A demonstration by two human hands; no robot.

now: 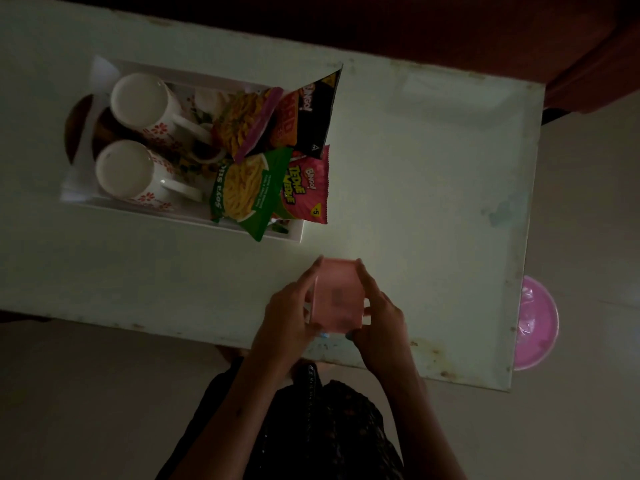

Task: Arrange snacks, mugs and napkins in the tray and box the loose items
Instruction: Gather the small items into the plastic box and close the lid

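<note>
A small pink box (337, 296) sits at the table's near edge, held from both sides. My left hand (289, 315) grips its left side and my right hand (379, 318) grips its right side. Further back on the left stands a white tray (194, 216). In it are two white mugs with red flowers (147, 105) (133, 173), lying with handles to the right. Several snack packets fill the tray's right end: a green soya sticks pack (247, 192), a pink Bingo pack (306, 188), a black Bingo pack (311, 112) and a noodle-print pack (244, 121).
The pale table (433, 188) is dimly lit, with worn edges. A pink plastic basin (535, 323) lies on the floor past the table's right edge. A dark round object (74, 126) sticks out at the tray's left end. Dark furniture runs along the far side.
</note>
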